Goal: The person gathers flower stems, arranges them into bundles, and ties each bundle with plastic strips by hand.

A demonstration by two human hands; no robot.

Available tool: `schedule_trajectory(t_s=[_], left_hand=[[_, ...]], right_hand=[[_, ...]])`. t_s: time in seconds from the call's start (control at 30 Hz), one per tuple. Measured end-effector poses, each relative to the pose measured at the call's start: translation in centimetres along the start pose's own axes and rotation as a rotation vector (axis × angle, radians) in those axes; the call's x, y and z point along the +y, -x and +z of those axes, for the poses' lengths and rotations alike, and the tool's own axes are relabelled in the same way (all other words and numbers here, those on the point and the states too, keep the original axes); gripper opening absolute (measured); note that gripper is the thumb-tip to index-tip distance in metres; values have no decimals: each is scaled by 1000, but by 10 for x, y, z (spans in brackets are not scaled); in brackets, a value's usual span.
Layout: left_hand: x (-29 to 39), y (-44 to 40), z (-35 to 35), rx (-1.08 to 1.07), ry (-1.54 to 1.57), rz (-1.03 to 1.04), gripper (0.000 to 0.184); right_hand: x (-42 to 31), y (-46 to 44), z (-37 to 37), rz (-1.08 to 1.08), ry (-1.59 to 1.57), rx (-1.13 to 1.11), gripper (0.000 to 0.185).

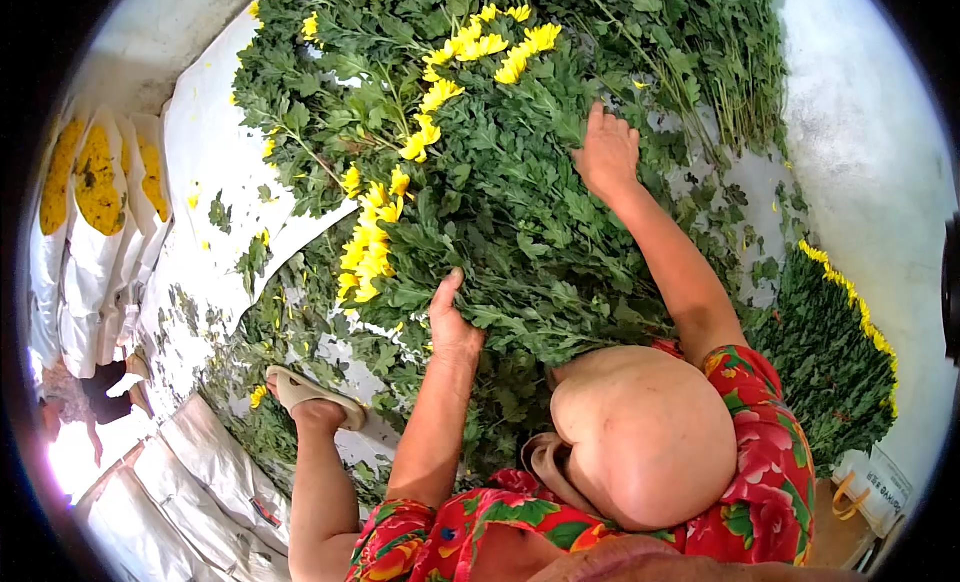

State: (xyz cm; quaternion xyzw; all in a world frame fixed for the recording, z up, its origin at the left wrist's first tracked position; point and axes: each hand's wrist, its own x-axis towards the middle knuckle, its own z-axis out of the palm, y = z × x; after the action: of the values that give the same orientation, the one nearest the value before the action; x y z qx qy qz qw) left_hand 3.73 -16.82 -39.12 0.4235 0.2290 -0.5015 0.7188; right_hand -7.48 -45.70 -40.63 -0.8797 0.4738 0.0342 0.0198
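Observation:
A bunch of yellow chrysanthemums (368, 244) with long leafy stems lies across the middle, flower heads toward the left. My left hand (455, 322) grips the near side of this bunch, thumb up, the other fingers hidden under leaves. My right hand (608, 152) rests at the far side of the foliage, fingers loosely apart and touching leaves; no stem shows in it. Just beyond lie more chrysanthemums (475, 44), their heads in a slanting row among dense green leaves.
White-wrapped flower bundles (97, 232) stand at left, with more white packages (190, 492) at lower left. A neat chrysanthemum stack (825, 347) lies at right by the white wall (870, 112). My bent knee (645, 437) is close to the bunch. Another person's hand (95, 444) shows at far left.

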Motion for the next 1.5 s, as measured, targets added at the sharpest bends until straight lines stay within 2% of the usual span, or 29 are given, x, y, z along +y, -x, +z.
schedule_trajectory(t_s=[0.1, 0.2, 0.33, 0.43, 0.53, 0.6, 0.83, 0.87, 0.93, 0.97, 1.03, 1.23, 1.33, 1.4, 1.47, 1.5], left_hand=[[-2, 0, -2, -25, 18, 20, 42], [-2, 0, -1, -12, 15, 21, 42], [-1, 1, -3, -56, 23, -7, 43], [-2, 3, -4, -84, 24, 5, 44], [-2, 4, -5, -108, 25, 15, 43], [-2, 5, -5, -105, 45, 3, 43], [-3, 2, -9, -123, 45, 13, 44], [-3, 3, -9, -115, 46, 13, 44], [-3, 5, -8, -130, 63, 13, 44], [-2, 4, -7, -130, 66, 15, 44], [-1, 8, -8, -64, 55, -4, 43], [-3, 5, -8, -104, 96, -20, 38], [0, 9, 1, -62, 62, -40, 33], [1, 15, 9, -153, 75, -20, 32], [5, 25, 20, -181, 93, 40, 33], [10, 30, 27, -220, 113, 36, 31]], right_hand=[[-7, 20, -23, 69, -62, 70, 86], [-10, 33, -23, 13, -154, 92, 84], [-7, 21, 17, -53, -74, 32, 84], [-16, 21, 24, -39, -9, 105, 80], [-19, 32, 7, -113, 74, 162, 82], [-20, 44, -7, -199, 46, 318, 84], [-24, 46, 34, -156, 150, 50, 93], [-25, 49, 29, -161, 147, 44, 93], [-23, 55, 14, -258, -42, 215, 92], [-25, 59, 1, -262, -41, 216, 92], [-30, 77, -20, -297, -108, 360, 92], [-30, 93, -36, -309, -208, 271, 89], [-35, 110, -85, -320, -234, 304, 91], [-38, 126, -116, -306, -284, 238, 84], [-36, 138, -139, -373, -527, 368, 71], [-35, 146, -150, -376, -526, 394, 59]])
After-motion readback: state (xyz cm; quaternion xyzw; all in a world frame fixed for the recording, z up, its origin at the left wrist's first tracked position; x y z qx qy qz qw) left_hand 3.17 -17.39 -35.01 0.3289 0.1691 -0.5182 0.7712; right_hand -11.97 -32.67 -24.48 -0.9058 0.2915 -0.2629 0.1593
